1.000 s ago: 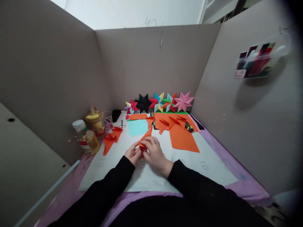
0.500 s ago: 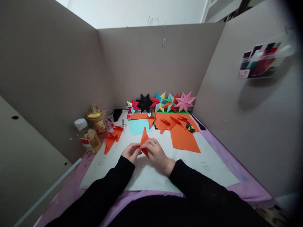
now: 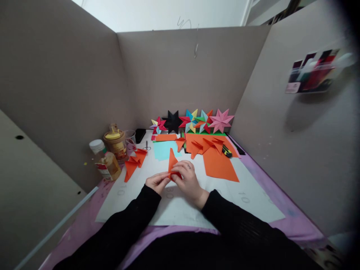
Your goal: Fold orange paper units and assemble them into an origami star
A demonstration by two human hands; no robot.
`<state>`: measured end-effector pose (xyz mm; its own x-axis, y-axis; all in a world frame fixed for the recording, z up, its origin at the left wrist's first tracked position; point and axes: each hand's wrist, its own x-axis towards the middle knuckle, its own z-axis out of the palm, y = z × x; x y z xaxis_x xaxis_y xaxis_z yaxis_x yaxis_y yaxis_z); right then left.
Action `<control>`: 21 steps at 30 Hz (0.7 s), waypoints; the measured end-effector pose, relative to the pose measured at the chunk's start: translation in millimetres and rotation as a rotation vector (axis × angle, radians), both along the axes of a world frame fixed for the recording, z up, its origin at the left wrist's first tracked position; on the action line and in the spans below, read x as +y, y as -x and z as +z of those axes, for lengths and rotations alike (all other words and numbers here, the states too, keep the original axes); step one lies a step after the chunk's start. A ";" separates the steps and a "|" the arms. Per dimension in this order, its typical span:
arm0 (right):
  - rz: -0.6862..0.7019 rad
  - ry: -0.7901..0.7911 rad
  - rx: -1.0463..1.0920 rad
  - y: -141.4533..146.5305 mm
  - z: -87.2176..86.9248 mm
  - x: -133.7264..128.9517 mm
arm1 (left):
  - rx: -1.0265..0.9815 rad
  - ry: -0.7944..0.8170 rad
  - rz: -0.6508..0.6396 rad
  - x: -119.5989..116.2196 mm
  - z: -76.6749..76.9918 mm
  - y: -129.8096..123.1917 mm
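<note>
Between my hands is a folded orange paper piece (image 3: 172,159), its pointed end aimed away from me over the white sheet (image 3: 180,213). My left hand (image 3: 158,182) pinches its lower left edge between thumb and fingers. My right hand (image 3: 188,182) grips it from the right, with the fingers curled over its lower part and hiding some of the folds. Left of my hands lie several folded orange pieces (image 3: 132,167). Beyond them to the right, more folded orange pieces (image 3: 196,147) rest on flat orange paper (image 3: 221,168).
Folded paper stars (image 3: 221,120) lean along the back panel. A black and yellow cutter (image 3: 226,151) lies on the right, scissors (image 3: 146,147) and light blue paper (image 3: 163,150) left of centre. A glue bottle (image 3: 105,161), a brown tub (image 3: 116,144) and a plastic cup (image 3: 129,138) stand at left.
The paper piece has turned slightly and its lower flap has shifted in my fingers. My right fingers have moved up a little. Both hands keep hold of it.
</note>
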<state>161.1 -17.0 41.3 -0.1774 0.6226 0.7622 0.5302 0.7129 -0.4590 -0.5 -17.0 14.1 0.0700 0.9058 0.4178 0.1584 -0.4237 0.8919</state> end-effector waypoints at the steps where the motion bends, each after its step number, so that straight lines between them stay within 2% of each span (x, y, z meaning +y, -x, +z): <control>1: -0.037 -0.009 -0.003 0.2 -0.2 -0.2 | 0.011 -0.006 0.002 -0.5 1.5 -0.4; 5: -0.122 -0.030 0.021 0.5 -1.9 -0.4 | 0.038 0.011 0.019 -4.0 7.4 -3.0; 11: -0.033 -0.056 0.049 -3.4 -1.5 -0.4 | 0.054 0.002 0.102 -5.4 8.4 -4.9; 15: -0.030 -0.076 -0.054 -5.4 2.5 -3.3 | 0.095 -0.118 0.180 -5.4 5.6 -4.9; 21: -0.040 -0.024 -0.121 -1.8 6.2 -7.3 | 0.128 -0.267 0.209 -12.4 4.6 -8.4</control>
